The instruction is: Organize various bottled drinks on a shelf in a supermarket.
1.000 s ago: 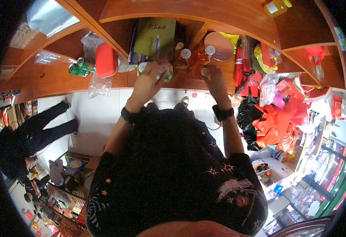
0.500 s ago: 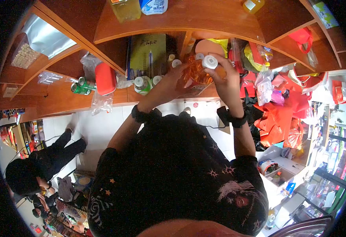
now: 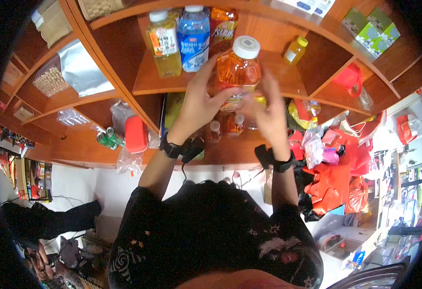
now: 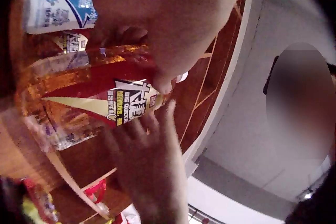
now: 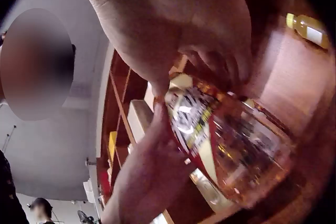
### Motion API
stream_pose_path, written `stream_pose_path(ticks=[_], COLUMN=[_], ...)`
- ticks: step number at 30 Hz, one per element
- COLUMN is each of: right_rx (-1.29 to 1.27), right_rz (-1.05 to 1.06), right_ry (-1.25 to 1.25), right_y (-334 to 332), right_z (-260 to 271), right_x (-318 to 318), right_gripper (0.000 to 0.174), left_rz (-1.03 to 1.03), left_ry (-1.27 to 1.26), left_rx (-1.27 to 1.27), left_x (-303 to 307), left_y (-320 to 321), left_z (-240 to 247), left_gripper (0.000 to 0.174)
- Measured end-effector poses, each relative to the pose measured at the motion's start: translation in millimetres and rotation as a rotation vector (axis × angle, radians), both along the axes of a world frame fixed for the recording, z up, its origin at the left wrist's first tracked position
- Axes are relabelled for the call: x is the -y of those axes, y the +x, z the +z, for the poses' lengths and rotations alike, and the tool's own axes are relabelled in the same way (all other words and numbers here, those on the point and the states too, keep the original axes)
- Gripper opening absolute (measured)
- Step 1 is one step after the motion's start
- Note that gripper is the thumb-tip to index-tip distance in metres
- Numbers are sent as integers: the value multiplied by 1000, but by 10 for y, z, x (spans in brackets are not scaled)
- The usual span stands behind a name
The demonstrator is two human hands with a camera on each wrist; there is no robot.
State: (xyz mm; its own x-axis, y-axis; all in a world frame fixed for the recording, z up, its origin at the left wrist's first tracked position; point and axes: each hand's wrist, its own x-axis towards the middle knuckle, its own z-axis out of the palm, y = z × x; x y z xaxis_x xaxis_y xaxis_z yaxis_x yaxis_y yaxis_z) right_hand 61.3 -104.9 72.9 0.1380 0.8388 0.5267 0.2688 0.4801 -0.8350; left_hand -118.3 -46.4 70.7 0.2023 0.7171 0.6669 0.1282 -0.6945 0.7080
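A large clear bottle of amber drink (image 3: 240, 72) with a white cap and red label stands upright between my hands, in front of the upper shelf. My left hand (image 3: 197, 103) grips its left side, thumb across the front. On the other side my right hand (image 3: 269, 115), blurred, holds the bottle's lower right. The left wrist view shows the red-and-cream label (image 4: 100, 90) with fingers from both hands on it. In the right wrist view, my right hand (image 5: 178, 29) curls its fingers at the bottle's upper part; the clear base (image 5: 257, 166) points away.
On the upper shelf (image 3: 172, 85) stand a pale yellow drink bottle (image 3: 165, 48), a blue-labelled bottle (image 3: 194, 41) and another amber bottle (image 3: 224, 24). A small yellow-capped bottle (image 3: 295, 51) stands farther right. White-capped bottles (image 3: 215, 131) sit in the compartment below. Red bags (image 3: 331, 188) lie at right.
My hands have gone from the lower compartment's bottles to gripping an amber bottle, then raised it to the upper shelf. The head view has tilted up, showing more of that shelf.
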Motion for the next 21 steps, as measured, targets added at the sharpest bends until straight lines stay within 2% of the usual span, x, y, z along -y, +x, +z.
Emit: stream_pose_path(ticks=[2,4,7,8,10,14,19,21], right_rx=[164,57,-66,-57,-42,125,135,178], right_rz=[8,12,22,20,13,-120,-100,-86], right_ry=[-24,202,207,141,7,64,16,91], right_y=[100,-25,-38,-61,-111,-48,-36,-23], right_z=[-319,-504,-585,-514,-338,-425,-375,-375], right_x=[-258,-600,-950,-940,-861,-1053,-1294,-1462], right_gripper=[72,70,65,61,53,48,54,53], left_rz=[-22,12,-82,-110,-8,295,482,550], left_ry=[15,75,-6,-35,22,298,278,299], left_rx=[86,94,185,223,174,-13,-30,-55], left_x=[-227,-427,-623,-668,-689,-763,-694,-727], left_y=[64,126,185,203,238,224,257,267], left_z=[-5,-2,-15,-6,1,-164,-212,-200], left_gripper=[77,76,71,70,67,63,52,47])
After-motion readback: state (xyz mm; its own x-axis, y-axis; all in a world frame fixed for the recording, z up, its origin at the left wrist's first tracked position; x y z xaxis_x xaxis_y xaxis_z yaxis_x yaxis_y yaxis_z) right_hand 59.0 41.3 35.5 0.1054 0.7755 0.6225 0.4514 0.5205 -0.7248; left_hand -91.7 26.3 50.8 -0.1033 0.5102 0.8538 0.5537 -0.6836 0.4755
